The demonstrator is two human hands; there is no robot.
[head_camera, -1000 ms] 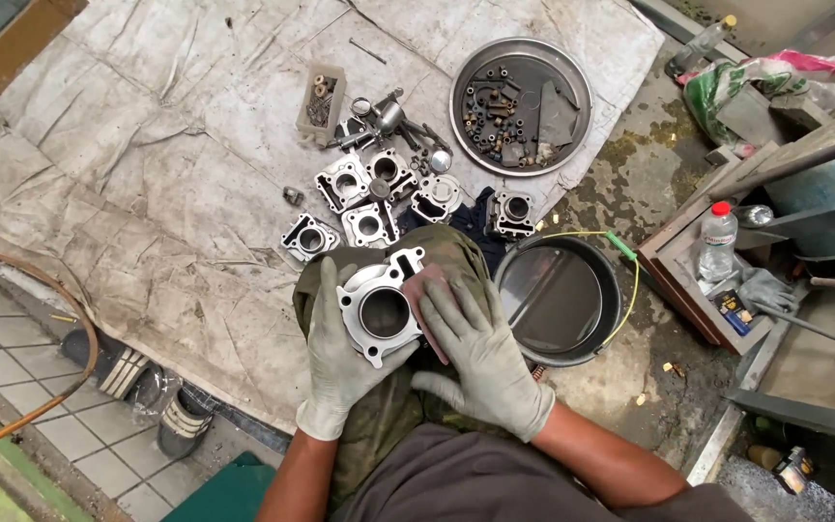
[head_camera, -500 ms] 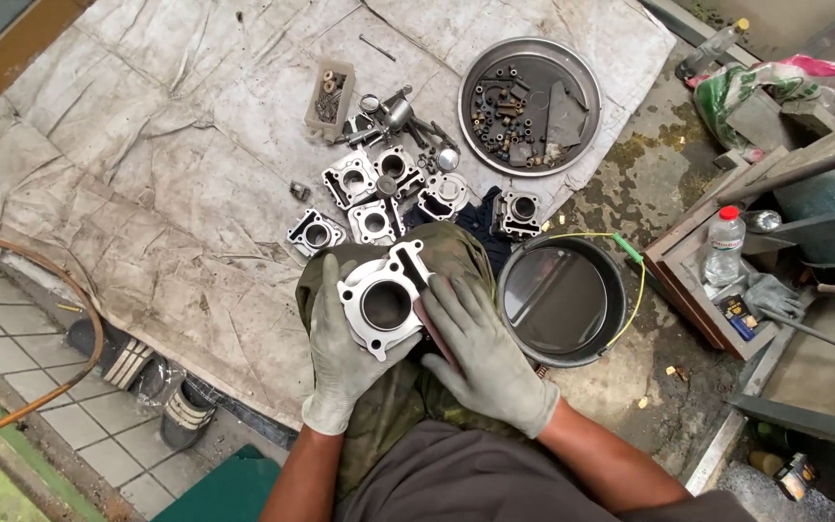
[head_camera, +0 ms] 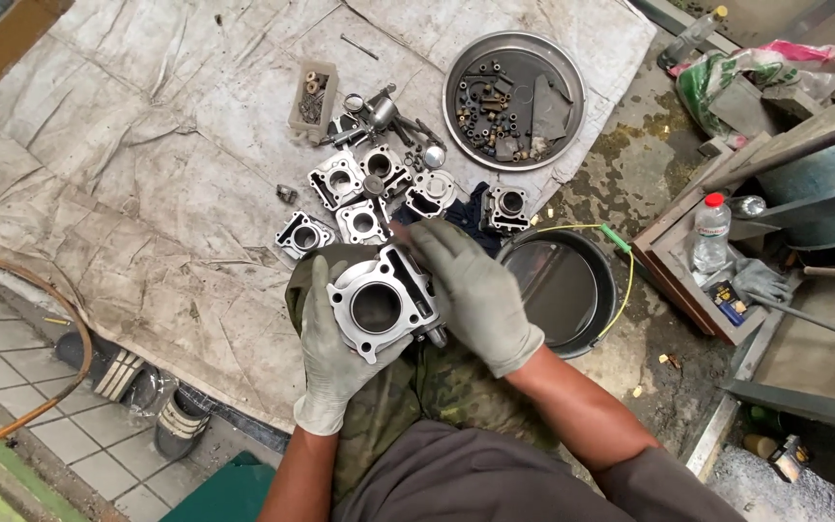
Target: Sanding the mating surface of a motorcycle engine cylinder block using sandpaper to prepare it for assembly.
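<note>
A: Obs. 1, left hand (head_camera: 332, 340): gloved, cupped under a grey metal engine cylinder (head_camera: 379, 302), grip closed around its left side and underside. Bore faces up.

B: Right hand (head_camera: 474, 290)?

A: Gloved too, laid flat against the cylinder's right side, fingers spread over the top edge (grip pressing on it rather than clenched). The cylinder sits above the person's lap, over camouflage trousers (head_camera: 417, 406).

B: Surroundings?

A: Five similar cylinders (head_camera: 340, 180) lie on a creased grey sheet (head_camera: 128, 174) on the floor just beyond the hands. A round tray of small parts (head_camera: 514, 97) further out; a dark empty basin (head_camera: 562, 285) just right of the right hand.
</note>
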